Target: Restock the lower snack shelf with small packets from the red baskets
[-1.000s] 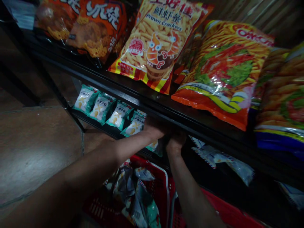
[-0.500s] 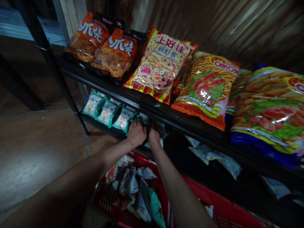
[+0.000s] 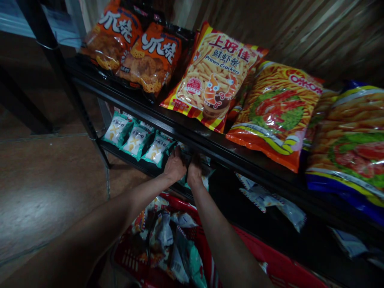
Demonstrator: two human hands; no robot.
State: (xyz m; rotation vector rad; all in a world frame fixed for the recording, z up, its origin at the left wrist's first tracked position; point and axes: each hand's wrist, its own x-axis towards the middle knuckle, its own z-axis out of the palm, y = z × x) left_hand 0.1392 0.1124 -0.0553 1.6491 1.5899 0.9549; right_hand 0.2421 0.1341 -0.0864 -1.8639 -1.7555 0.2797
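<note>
My left hand (image 3: 175,166) and my right hand (image 3: 195,171) are side by side at the lower shelf, under the upper shelf's front edge. Between and under them is a green-and-white snack packet, mostly covered, with both hands closed about it; the fingertips are in shadow. To the left of my left hand stands a row of like packets, the nearest being a green snack packet (image 3: 157,151), leaning back. Past my right hand, part of another green packet (image 3: 207,178) shows. Below my forearms, a red basket (image 3: 250,242) holds several small snack packets.
The upper shelf (image 3: 126,102) bears orange snack bags (image 3: 153,60), a prawn cracker bag (image 3: 214,78), an orange-edged bag (image 3: 274,116) and a blue-edged bag (image 3: 349,152). Farther right on the lower shelf lie loose white-blue packets (image 3: 270,196). A black post (image 3: 67,82) rises at left.
The view has shifted slightly, with the upper bags now nearer and farther right. Both hands stay at almost the same spot on the lower shelf; the left has edged slightly right.
</note>
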